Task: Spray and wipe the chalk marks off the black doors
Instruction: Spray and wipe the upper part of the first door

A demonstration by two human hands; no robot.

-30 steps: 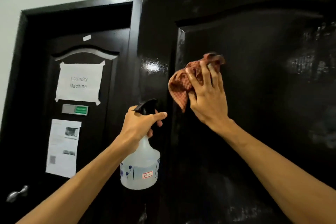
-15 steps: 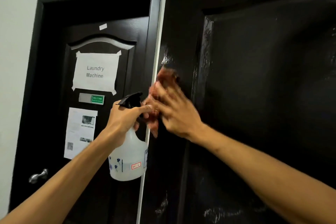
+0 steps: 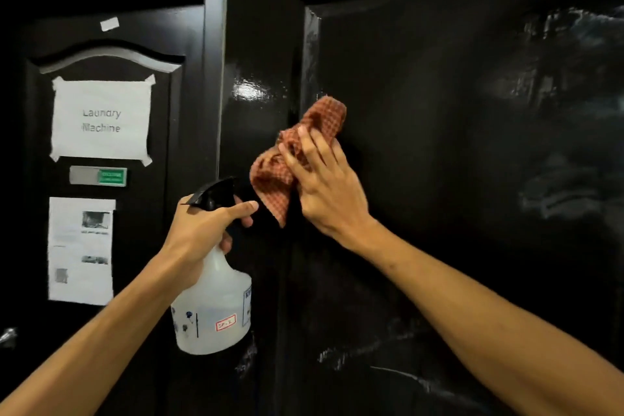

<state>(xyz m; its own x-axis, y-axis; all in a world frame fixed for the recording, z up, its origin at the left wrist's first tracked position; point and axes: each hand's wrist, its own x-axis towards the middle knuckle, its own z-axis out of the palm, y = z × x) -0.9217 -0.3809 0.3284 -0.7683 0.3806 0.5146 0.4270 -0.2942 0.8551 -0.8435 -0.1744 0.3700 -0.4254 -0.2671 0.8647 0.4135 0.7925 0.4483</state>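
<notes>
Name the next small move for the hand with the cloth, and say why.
Probably drag the cloth down the black door: the right hand presses it by the panel's left edge, while whitish chalk smears show lower down. The left hand holds the spray bottle ready.

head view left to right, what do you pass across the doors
door handle → Laundry Machine sign → left hand gripping the spray bottle → right hand pressing the cloth → chalk smears
</notes>
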